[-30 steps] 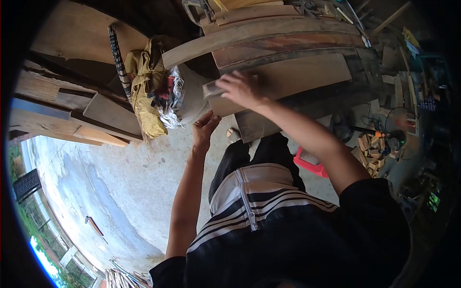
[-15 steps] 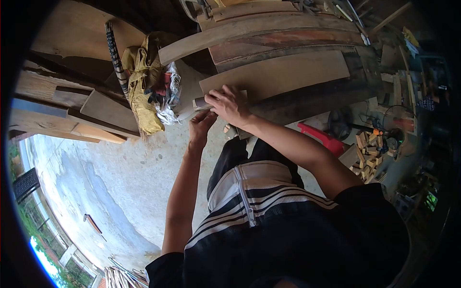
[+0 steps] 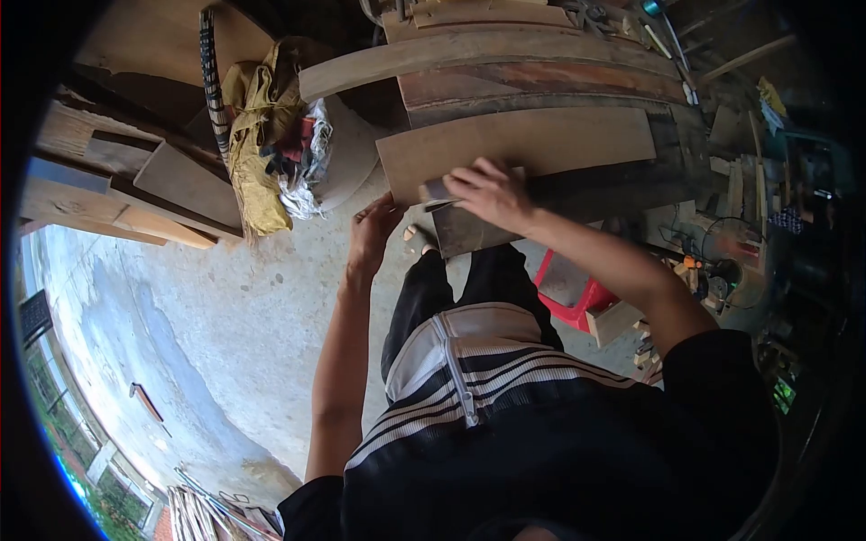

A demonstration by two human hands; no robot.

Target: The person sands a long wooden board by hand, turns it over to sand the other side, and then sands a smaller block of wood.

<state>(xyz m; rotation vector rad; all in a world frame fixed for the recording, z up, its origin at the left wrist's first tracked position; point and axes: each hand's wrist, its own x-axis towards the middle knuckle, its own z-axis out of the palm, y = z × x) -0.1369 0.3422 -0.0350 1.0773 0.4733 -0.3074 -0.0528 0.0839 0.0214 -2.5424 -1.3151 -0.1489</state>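
Note:
A flat light-brown board (image 3: 559, 140) lies on the workbench in front of me. My right hand (image 3: 492, 194) is closed over a small block wrapped in thin sheet material (image 3: 437, 191), which rests at the board's near edge; motion blurs the fingers a little. At the board's left corner, my left hand (image 3: 377, 225) has its fingertips pressed to the edge, pinching the corner. A darker plank (image 3: 586, 194) runs beneath and beside the board, nearest my body.
Long planks (image 3: 496, 50) lie across the far side. A yellow sack (image 3: 257, 149) and a silvery bag (image 3: 314, 167) stand left of the bench, beside stacked boards (image 3: 185, 194). A red plastic stool (image 3: 577, 311) stands on the floor at the right.
My right hand has slid right along the board with the block, away from my left hand. My left hand has stayed near the board's left corner. The view has shifted slightly.

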